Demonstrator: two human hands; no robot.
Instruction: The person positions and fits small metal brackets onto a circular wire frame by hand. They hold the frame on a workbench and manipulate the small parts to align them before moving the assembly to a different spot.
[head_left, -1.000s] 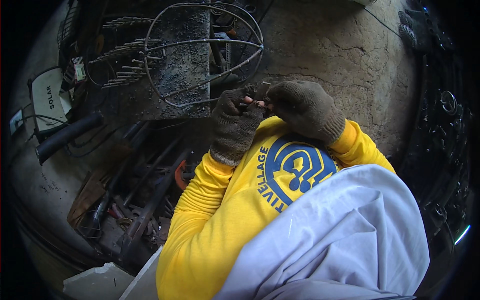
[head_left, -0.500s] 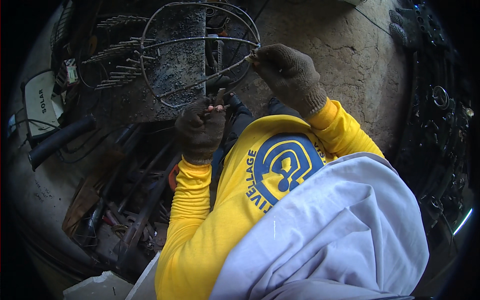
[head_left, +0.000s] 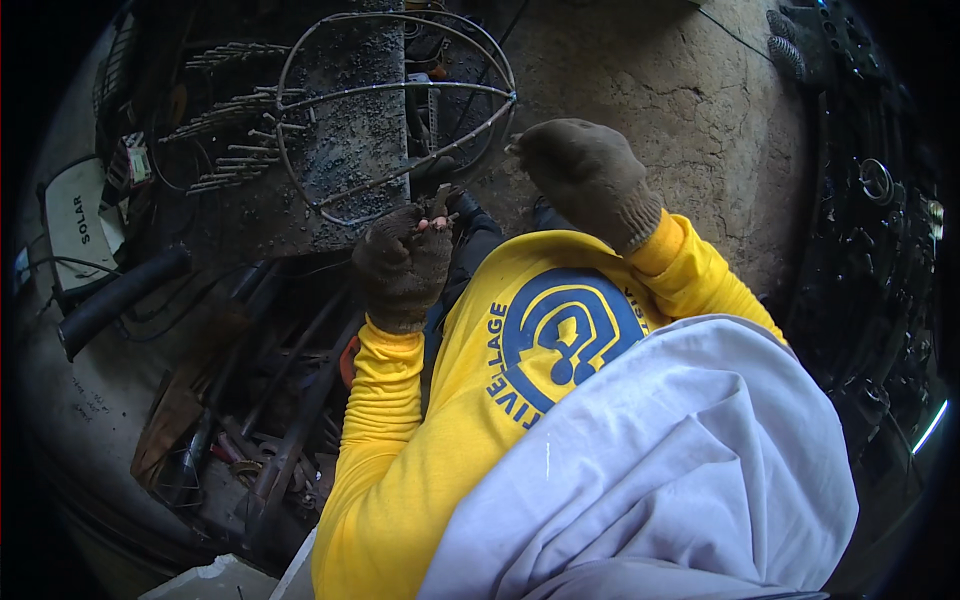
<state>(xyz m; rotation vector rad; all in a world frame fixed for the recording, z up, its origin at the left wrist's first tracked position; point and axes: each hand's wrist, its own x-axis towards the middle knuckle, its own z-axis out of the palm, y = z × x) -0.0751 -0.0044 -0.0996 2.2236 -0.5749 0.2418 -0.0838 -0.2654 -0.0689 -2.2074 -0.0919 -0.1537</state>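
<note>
Left hand [head_left: 403, 268] is pinching a small flat piece [head_left: 441, 198], near the wire frame [head_left: 400, 85] over the bench [head_left: 362, 140]. Doing this well: keeping that pinch firm, steadying the wrist. Right hand [head_left: 582, 180] is curling; cannot tell whether its fingers are gripping anything. Since the earlier frame, it is drawing away from the wire frame's right joint.

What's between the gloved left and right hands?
In the head view, a dark trouser leg and a strip of brownish floor show between the left hand and the right hand.
</note>
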